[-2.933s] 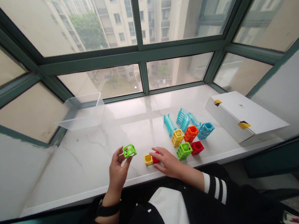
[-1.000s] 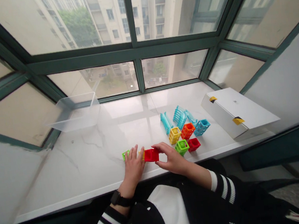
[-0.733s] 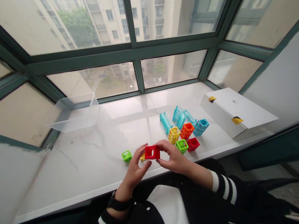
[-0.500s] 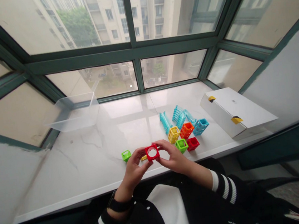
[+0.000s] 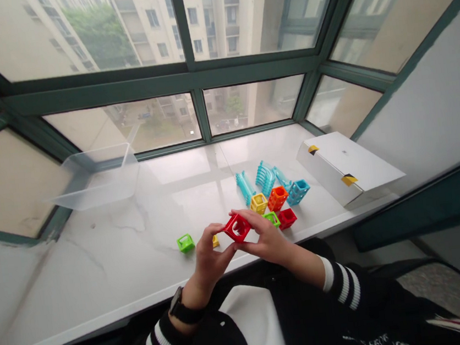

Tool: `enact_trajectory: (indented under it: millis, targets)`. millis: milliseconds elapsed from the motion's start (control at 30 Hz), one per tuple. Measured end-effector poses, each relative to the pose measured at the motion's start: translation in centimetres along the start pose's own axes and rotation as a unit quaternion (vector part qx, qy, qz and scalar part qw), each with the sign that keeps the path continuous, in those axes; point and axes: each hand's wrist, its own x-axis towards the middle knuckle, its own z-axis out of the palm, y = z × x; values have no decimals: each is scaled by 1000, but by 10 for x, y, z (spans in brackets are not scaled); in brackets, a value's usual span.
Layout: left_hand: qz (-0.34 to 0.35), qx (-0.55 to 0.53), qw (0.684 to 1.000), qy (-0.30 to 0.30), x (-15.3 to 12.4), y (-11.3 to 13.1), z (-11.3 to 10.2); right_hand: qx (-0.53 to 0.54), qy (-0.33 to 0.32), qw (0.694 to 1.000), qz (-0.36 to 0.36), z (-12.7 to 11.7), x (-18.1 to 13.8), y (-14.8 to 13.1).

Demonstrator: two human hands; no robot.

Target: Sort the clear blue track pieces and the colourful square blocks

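A red toy block [image 5: 231,229] with round openings is held up over the sill's front edge, tilted onto a corner. My left hand [image 5: 210,256] pinches its left side between thumb and fingers. From the right, my right hand [image 5: 267,238] grips the same block. Behind my left fingers a yellow block [image 5: 215,241] shows only in part. A green block [image 5: 185,243] lies just left of that hand. Another green block [image 5: 272,219], partly covered by my right hand, sits beside a second red block [image 5: 287,218].
Yellow [image 5: 258,203], orange [image 5: 277,198] and blue blocks [image 5: 298,192] stand on the right, with light-blue track pieces [image 5: 265,176] behind. A clear plastic bin [image 5: 103,195] is at the back left, a white box [image 5: 349,161] at the right. Windows [image 5: 194,79] border the white sill [image 5: 140,260].
The red block has been turned in my hands, from a flat face toward me to a corner-on tilt. The whole view has shifted slightly, so the sill's things appear further left.
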Motion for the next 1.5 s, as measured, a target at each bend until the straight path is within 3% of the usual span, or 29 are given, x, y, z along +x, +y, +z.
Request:
enact_trajectory:
  millis: [100,300,467,633,933,1133,1500]
  targets:
    - [20,-2,1000,-22,8,4,11,-26,23,999,10,-14,-4,-1]
    - [20,4,989,-143,14,9,17,-52,84,992,74,-62,-30,8]
    - [-40,30,991,-124,5,-19,0,-72,173,970,157,-101,-67,40]
    - [-108,76,987,-96,-7,-48,-29,-149,181,956,176,-121,-94,62]
    - [-189,146,970,-52,-29,-57,-69,-216,169,941,198,-117,-102,98]
    - [-189,154,969,-44,-33,-56,-70,-207,152,940,224,-105,-97,122]
    - [-203,136,969,-37,-37,-58,-66,-177,106,954,217,-104,-101,134]
